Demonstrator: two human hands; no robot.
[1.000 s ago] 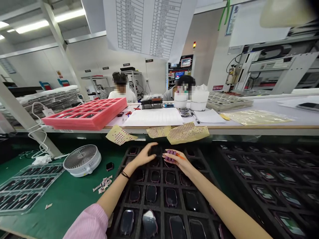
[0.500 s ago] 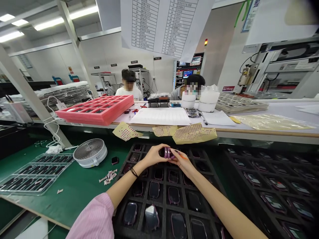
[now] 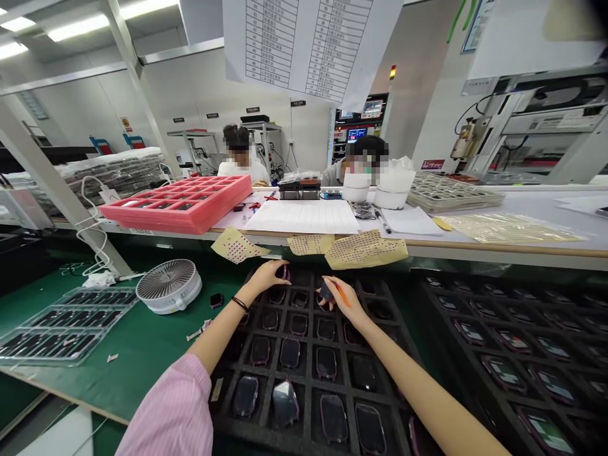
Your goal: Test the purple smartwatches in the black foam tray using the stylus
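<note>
My left hand [image 3: 266,276] is at the far edge of a black foam tray [image 3: 308,354], with a small purple item [image 3: 285,273] pinched in its fingertips. My right hand [image 3: 342,299] holds a thin orange stylus [image 3: 342,294] and a small dark item [image 3: 327,291] at its fingertips. Below both hands, several watch-like devices [image 3: 289,353] with pink-purple rims sit in the tray's square cells. The far cells are partly hidden by my hands.
A second black tray [image 3: 503,354] of devices lies to the right. On the green mat [image 3: 137,361] are a white fan [image 3: 168,286] and a transparent tray [image 3: 61,332]. Beyond, a bench holds a pink foam tray [image 3: 175,204] and yellow sticker sheets [image 3: 365,249]. Two co-workers sit across it.
My hands, together around a purple item half a second ago, have moved apart. Each now holds something separately at its fingertips. The view has shifted slightly.
</note>
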